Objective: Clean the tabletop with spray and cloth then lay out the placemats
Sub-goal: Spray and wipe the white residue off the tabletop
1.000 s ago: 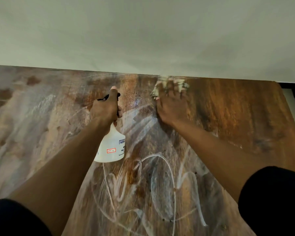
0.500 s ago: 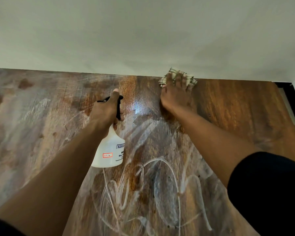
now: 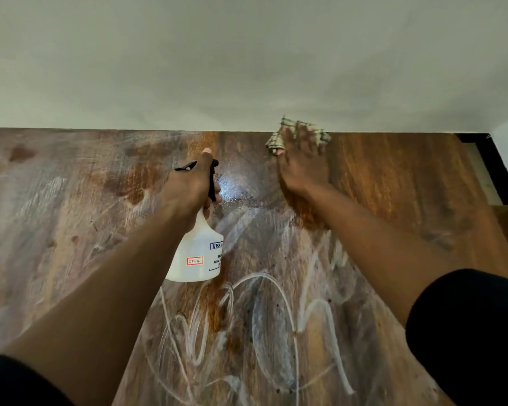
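The wooden tabletop [image 3: 393,183] fills the lower view, streaked with white swirls of wet residue across its left and middle. My left hand [image 3: 192,183] grips the black trigger head of a white spray bottle [image 3: 198,257], held above the table's middle with the nozzle pointing left. My right hand [image 3: 301,164] lies flat on a checked cloth [image 3: 276,139], pressing it onto the table at the far edge against the wall. Most of the cloth is hidden under my fingers. No placemats are in view.
A pale wall [image 3: 247,63] rises directly behind the table's far edge. At the far right a dark frame [image 3: 490,168] borders the table's end, and a wet shiny patch [image 3: 235,186] lies between my hands.
My right hand has slid the cloth farther away and to the right, up to the table's far edge. My left hand holds the bottle in nearly the same place.
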The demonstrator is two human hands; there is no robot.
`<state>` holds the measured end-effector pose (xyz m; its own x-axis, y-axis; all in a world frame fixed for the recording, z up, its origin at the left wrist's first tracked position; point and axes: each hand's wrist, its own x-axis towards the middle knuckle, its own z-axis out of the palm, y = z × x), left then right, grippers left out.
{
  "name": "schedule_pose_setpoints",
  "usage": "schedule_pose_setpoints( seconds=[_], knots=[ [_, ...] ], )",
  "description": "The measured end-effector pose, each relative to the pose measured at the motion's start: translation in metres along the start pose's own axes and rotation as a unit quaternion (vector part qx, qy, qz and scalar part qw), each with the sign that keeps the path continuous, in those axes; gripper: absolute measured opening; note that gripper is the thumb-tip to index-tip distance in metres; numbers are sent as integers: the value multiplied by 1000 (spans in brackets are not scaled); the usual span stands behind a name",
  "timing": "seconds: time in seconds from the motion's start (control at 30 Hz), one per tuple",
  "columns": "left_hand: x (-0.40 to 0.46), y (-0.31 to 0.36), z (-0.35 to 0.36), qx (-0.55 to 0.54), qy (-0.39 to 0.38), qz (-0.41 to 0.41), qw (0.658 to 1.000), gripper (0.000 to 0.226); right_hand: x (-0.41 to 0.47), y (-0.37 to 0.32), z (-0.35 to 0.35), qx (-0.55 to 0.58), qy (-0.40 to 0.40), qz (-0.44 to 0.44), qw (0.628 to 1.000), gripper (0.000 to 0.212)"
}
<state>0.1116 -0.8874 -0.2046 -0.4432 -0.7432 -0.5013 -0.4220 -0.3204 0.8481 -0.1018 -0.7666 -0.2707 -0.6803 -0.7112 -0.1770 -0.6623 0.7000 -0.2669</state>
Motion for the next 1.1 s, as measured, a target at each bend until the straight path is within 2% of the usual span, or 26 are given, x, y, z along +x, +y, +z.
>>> schedule_pose_setpoints(
  seconds=[0.17, 0.33, 0.63, 0.73, 0.87, 0.93, 1.1],
  knots=[
    [-3, 4, 19, 8, -31, 3, 999, 44, -3, 66, -19, 13, 11, 110, 994, 66],
    [-6, -2, 23, -10, -22, 6, 1000, 47, -5, 52, -23, 20, 6, 133, 991, 67],
    [-14, -10, -15, -5, 30, -13, 999, 48, -21, -78, 17, -12, -27, -74, 997, 67],
    [-17, -13, -41, -7, 64, -21, 998, 45, -30, -117, 30, -44, -55, -185, 980, 65],
    [-17, -22, -64, 1, 76, -22, 997, 45, -33, -118, 34, -79, -72, -299, 948, 63],
    [-17, -26, -70, 5, 93, -23, 995, 48, -26, -108, 30, -81, -77, -288, 951, 64],
    [-21, -27, -95, -9, 175, -15, 984, 44, -5, -100, 21, -48, -52, -129, 989, 68]
  ],
)
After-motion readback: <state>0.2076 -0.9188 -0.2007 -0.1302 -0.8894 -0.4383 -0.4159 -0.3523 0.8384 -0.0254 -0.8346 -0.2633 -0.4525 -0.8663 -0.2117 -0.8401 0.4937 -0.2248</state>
